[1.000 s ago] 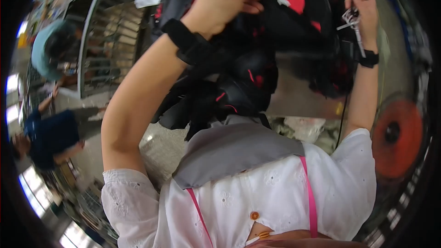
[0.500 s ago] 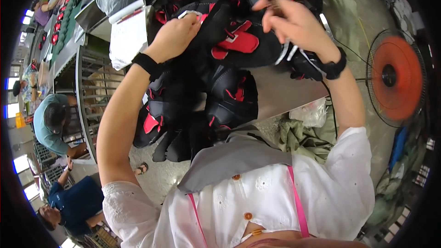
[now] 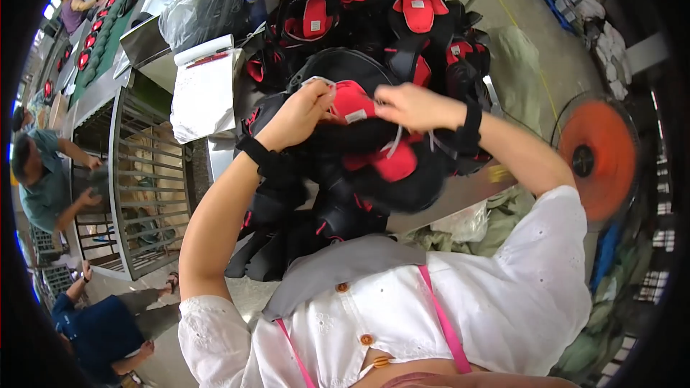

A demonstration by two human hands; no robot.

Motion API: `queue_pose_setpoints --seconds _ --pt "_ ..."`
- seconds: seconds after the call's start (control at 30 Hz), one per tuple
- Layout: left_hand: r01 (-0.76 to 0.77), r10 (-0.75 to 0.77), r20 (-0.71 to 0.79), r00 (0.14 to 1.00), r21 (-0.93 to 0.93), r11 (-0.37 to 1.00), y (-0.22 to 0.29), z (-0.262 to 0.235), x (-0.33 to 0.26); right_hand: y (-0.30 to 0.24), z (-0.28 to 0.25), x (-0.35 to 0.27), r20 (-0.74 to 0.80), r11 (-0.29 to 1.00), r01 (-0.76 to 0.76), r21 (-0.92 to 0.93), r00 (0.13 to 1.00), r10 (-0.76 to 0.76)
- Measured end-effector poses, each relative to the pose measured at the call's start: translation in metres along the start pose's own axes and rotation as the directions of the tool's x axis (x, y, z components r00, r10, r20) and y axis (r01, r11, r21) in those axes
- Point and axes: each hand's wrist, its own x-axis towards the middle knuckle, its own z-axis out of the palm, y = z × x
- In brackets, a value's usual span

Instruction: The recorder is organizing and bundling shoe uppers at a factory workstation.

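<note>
A black fabric shoe upper with a red, white-labelled tongue [image 3: 353, 100] lies between both hands, beyond the near edge of the grey metal worktop [image 3: 456, 197]. The left hand [image 3: 293, 116] pinches its left side, fingers together; the right hand's [image 3: 420, 107] fingers curl at its right, hold unclear.

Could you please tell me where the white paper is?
In the head view, the white paper lies upper left, left of the left hand and just below the clear plastic bag.
</note>
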Motion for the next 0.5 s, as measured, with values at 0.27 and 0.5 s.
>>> queue_pose_setpoints --seconds 0.27,0.5 --pt "-0.176 0.229 -0.098 0.969 0.378 0.909 -0.007 -0.003 0.020 -0.011 -0.030 0.024 0.147 0.888 0.040 -0.457 0.989 0.032" --pt "-0.233 0.335 -0.169 0.927 0.441 0.867 -0.005 -0.008 0.022 -0.013 -0.048 0.048 0.190 0.895 0.178 -0.409 0.976 -0.107"
